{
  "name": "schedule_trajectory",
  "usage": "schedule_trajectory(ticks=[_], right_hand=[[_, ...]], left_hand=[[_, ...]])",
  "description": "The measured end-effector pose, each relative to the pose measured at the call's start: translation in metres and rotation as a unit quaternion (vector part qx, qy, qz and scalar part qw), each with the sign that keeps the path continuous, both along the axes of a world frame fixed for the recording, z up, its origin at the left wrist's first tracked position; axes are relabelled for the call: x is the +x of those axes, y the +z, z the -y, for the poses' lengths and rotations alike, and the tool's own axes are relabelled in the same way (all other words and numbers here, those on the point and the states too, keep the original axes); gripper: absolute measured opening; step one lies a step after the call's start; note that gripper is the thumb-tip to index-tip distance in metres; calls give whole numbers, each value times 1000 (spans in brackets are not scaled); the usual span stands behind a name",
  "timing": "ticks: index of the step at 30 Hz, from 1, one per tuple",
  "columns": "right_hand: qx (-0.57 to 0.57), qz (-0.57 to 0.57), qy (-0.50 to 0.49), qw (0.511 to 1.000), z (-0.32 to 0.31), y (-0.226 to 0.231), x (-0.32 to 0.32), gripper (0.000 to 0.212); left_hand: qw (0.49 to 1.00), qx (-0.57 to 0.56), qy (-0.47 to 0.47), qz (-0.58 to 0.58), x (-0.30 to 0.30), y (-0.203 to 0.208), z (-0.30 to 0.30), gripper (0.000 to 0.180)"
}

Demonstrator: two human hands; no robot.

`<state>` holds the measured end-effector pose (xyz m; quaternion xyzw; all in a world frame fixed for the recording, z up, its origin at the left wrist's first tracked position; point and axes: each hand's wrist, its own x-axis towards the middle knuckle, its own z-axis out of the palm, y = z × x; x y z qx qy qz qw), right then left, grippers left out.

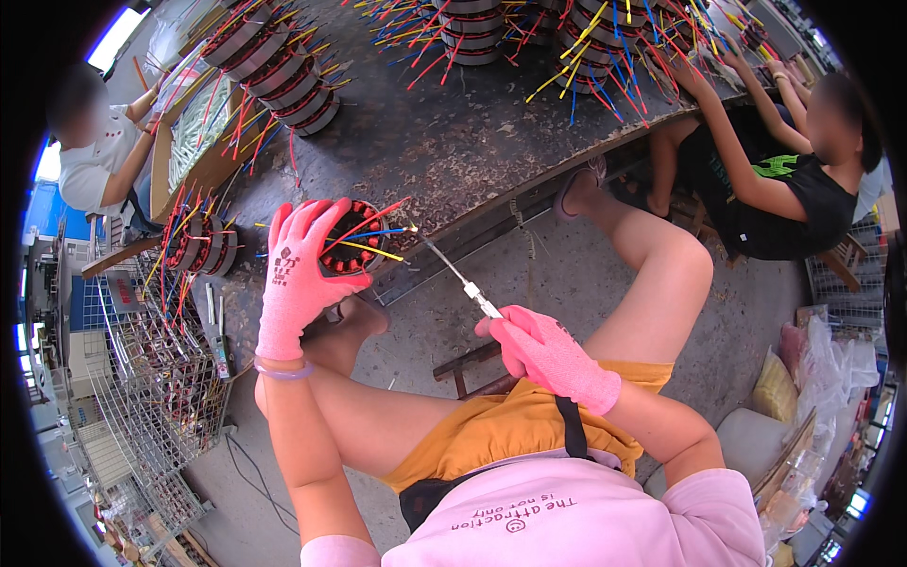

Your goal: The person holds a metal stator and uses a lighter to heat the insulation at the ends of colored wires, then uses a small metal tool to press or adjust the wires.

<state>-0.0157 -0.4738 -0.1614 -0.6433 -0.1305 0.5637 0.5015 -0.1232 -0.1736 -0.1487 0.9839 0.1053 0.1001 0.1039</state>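
My left hand (300,274), in a pink glove, grips a motor stator (363,242) at the near left edge of the workbench. Red windings ring its open end, and red, blue and yellow wires stick out toward the right. My right hand (548,352), also gloved in pink, is closed round a slim tool (463,279) with a thin metal shaft and a white collar; its handle is hidden in my fist. The shaft's tip is close to the wire ends; whether it touches them I cannot tell. A small bright spot shows at the blue wire's end.
Stacked stators (283,80) with loose wires stand on the dark workbench (416,142). A box of pale sticks (194,132) and a small stator stack (200,244) are at left. Wire baskets (142,378) stand below. Two people work at the sides.
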Motion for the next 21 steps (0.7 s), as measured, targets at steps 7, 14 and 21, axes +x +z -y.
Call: schedule_trajectory(ticks=[7,14,21], right_hand=[[-7,22,25,999,0,2,3,41],[-5,6,16,1000,1,2,3,41],[-5,7,16,1000,2,2,3,41]], left_hand=[[1000,-2,0,5,1,0,1,87],[1000,3,2,11,0,-1,2,87],[1000,1,5,10,0,-1,2,86]])
